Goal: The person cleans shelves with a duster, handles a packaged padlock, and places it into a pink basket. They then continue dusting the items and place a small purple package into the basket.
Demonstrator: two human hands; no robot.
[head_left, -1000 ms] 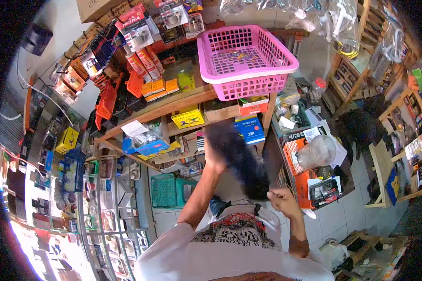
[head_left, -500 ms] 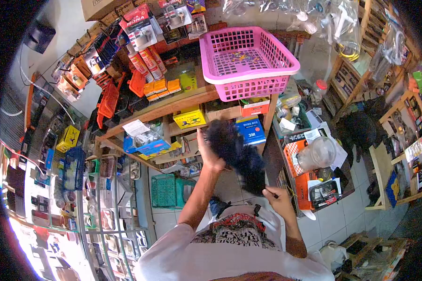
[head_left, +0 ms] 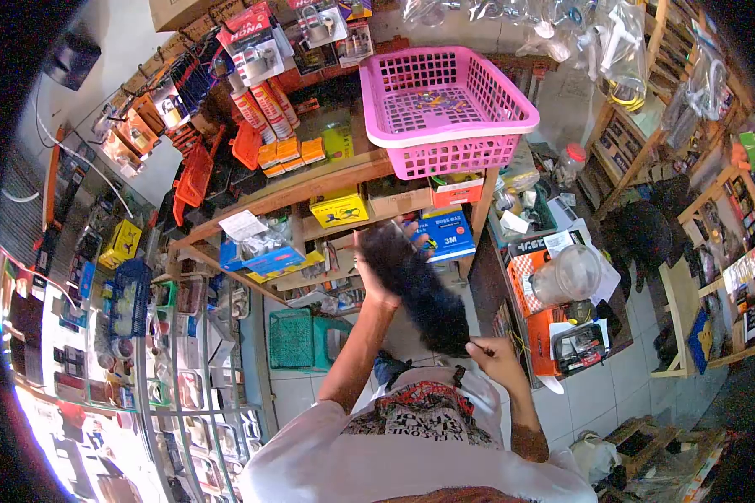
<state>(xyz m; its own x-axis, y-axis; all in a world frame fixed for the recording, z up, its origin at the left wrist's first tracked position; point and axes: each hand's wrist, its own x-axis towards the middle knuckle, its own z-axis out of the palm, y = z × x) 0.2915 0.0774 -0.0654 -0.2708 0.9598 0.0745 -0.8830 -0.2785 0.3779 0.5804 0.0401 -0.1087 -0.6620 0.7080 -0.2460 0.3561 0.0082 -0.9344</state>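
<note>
Black fluffy bundle [head_left: 418, 287] held between two hands in front of a wooden shelf [head_left: 310, 189].

The left hand [head_left: 376, 272] grips the bundle's upper end, fingers wrapped behind it (mostly hidden); the right hand [head_left: 495, 356] pinches its lower end, fingers curled closed. The bundle slants from upper left to lower right, just before a blue 3M box [head_left: 449, 236]. A pink basket [head_left: 445, 105] sits on the shelf top above.
</note>
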